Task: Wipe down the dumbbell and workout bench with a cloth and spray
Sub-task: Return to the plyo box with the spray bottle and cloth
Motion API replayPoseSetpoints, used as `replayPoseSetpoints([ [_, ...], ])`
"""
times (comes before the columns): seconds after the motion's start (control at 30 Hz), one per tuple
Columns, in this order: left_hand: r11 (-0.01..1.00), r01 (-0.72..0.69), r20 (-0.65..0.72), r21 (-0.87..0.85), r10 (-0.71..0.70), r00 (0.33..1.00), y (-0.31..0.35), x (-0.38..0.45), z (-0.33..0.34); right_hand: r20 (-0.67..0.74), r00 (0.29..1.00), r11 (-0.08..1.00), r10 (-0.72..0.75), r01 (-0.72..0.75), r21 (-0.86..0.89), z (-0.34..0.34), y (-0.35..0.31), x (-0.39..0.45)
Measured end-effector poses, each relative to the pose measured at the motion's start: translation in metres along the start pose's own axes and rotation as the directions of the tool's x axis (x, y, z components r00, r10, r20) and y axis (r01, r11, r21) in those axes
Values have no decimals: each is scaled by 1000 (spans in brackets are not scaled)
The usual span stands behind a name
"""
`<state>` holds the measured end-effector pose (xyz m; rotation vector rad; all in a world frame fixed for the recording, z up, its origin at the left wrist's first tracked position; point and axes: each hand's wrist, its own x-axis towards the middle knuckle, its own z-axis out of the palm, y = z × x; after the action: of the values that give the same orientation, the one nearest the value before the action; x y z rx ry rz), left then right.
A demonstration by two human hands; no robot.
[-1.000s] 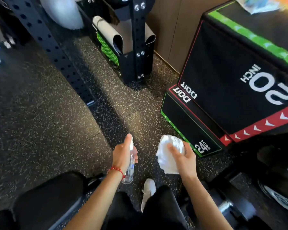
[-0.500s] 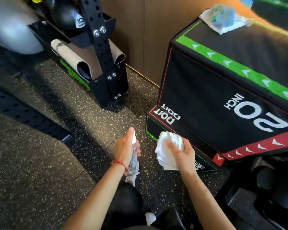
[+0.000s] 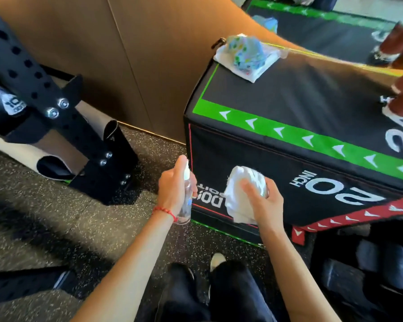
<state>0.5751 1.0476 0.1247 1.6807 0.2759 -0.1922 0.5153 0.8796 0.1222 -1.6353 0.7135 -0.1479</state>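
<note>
My left hand (image 3: 171,190) grips a small clear spray bottle (image 3: 187,201) with a white nozzle, held upright over the speckled floor. My right hand (image 3: 264,202) holds a bunched white cloth (image 3: 242,191) just to the right of the bottle, in front of the side of a black plyo box (image 3: 289,126). Dark shapes at the lower right (image 3: 368,270) may be dumbbells, too blurred to tell. No workout bench shows clearly.
The plyo box with green and red bands fills the right half; a folded patterned cloth (image 3: 247,58) lies on its top. A black perforated rack (image 3: 63,126) with rolled mats (image 3: 47,159) stands at the left, against a brown wall. My legs and a white shoe (image 3: 216,261) are below.
The view has swung up and to the right, so the plyo box top has come into sight and looms closer. Both hands keep their hold on bottle and cloth, side by side.
</note>
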Motion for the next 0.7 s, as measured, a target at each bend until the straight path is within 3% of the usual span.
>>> replayPoseSetpoints([
  [0.43, 958, -241, 6, -154, 245, 969, 119, 91, 83, -25, 988, 988, -150, 150, -28, -17, -91, 120],
  [0.7, 919, -348, 76, -186, 366, 927, 144, 147, 113, -90, 992, 983, -94, 78, -167, -4, -109, 174],
])
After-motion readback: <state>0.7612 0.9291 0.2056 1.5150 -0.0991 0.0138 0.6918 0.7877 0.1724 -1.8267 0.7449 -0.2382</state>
